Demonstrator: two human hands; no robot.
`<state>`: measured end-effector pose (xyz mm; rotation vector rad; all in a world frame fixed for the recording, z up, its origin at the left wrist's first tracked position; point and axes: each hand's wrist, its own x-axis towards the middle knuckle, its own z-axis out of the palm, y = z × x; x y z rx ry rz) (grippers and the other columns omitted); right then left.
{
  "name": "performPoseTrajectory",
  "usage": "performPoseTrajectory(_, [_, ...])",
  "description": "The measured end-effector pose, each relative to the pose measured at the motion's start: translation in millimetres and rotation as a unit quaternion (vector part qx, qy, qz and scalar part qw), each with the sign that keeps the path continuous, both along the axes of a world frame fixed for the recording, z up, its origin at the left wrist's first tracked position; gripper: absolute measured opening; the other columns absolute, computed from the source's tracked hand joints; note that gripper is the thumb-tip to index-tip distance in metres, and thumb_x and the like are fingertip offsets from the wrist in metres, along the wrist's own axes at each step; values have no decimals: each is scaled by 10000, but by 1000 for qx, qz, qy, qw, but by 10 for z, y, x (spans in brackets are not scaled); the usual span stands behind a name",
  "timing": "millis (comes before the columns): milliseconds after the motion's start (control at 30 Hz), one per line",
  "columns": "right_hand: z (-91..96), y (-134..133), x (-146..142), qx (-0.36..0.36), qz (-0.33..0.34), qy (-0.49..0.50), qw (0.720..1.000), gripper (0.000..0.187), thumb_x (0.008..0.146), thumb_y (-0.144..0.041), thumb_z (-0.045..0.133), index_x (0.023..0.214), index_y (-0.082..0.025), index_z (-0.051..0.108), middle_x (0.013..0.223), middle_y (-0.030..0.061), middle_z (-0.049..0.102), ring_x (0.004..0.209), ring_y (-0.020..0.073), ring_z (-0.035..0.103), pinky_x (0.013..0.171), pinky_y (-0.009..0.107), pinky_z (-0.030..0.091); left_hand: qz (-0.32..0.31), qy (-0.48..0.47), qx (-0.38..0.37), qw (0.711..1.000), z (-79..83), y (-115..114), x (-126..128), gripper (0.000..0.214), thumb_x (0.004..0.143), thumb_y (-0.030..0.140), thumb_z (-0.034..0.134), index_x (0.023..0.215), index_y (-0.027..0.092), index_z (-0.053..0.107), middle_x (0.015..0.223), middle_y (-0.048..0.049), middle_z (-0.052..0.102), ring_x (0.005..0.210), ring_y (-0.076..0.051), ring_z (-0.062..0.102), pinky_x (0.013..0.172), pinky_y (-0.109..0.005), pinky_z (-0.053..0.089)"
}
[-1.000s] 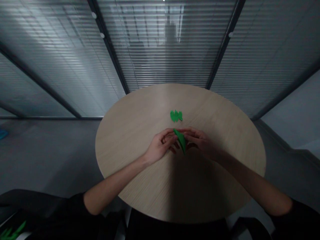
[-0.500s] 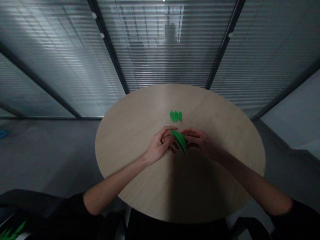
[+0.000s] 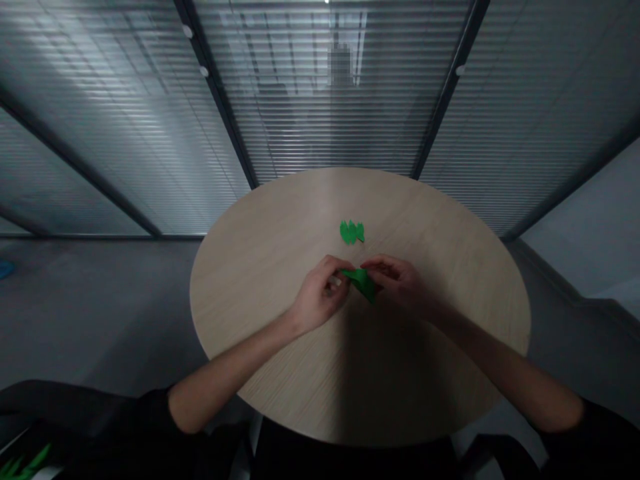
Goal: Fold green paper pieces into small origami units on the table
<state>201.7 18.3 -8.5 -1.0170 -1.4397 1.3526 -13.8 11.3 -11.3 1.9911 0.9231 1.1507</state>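
Observation:
A folded piece of bright green paper is pinched between my hands, just in front of the middle of a round light-wood table. My left hand holds its left corner between curled fingers. My right hand grips its upper right side, and the fingers hide part of the fold. Farther out on the tabletop, a little above my hands, lies a small cluster of green leaf-shaped paper pieces. Neither hand touches that cluster.
Glass partitions with horizontal blinds stand behind the table. A grey floor surrounds it. A small blue object lies at the far left edge of the view. Something green with spiky leaf shapes sits on a dark surface at the bottom left.
My hands have drawn closer together and both now press on the green paper, which looks more tightly folded. Its left tip has gone from view inside my left hand's grip. The cluster has not moved.

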Motion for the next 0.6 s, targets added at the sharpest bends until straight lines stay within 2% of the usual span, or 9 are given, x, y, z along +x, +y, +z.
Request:
performPoseTrajectory(67, [-5, -9, -10, -5, 4, -6, 1000, 223, 798, -345, 754, 969, -205, 729, 824, 27, 739, 707, 156, 700, 625, 274, 577, -3, -9, -10, 1000, -4, 4, 4, 184, 895, 136, 565, 1065, 160, 631, 1018, -79, 610, 896, -154, 618, 651, -210, 539])
performPoseTrajectory(200, [-10, -28, -28, -13, 8, -9, 1000, 267, 773, -347, 789, 983, -193, 729, 796, 27, 745, 678, 159, 714, 624, 282, 595, -48, -129, -147, 980, -9, 8, 43, 283, 970, 253, 527, 1241, 170, 520, 895, -25, 595, 736, -121, 626, 655, -251, 595])
performPoseTrajectory(267, [-17, -30, -37, -13, 4, -2, 1000, 261, 761, -359, 807, 940, -188, 722, 802, 32, 749, 671, 157, 717, 624, 281, 598, -61, -151, -193, 968, -9, 6, 64, 381, 947, 319, 612, 1277, 174, 489, 849, -6, 604, 699, -123, 639, 626, -247, 593])
performPoseTrajectory(367, [-31, -27, -42, -16, -3, 12, 1000, 257, 743, -364, 831, 880, -189, 702, 782, 28, 744, 671, 153, 718, 635, 278, 600, -81, -105, -220, 967, -20, 6, 80, 334, 875, 344, 731, 1097, 142, 586, 763, -11, 641, 653, -129, 655, 580, -226, 565])
performPoseTrajectory(433, [-35, -26, -38, -26, -1, 22, 999, 269, 736, -367, 841, 877, -192, 694, 770, 22, 740, 668, 151, 717, 642, 281, 602, -92, -89, -220, 967, -29, 9, 83, 248, 896, 346, 704, 977, 128, 618, 736, -29, 668, 629, -125, 658, 579, -226, 559])
performPoseTrajectory(600, [-8, -30, -28, -61, 21, 27, 998, 278, 747, -399, 832, 874, -187, 705, 758, 23, 733, 619, 143, 704, 614, 280, 601, -88, -121, -210, 966, 0, 5, 81, 181, 930, 312, 645, 938, 134, 616, 651, -4, 650, 559, -108, 637, 533, -205, 542])
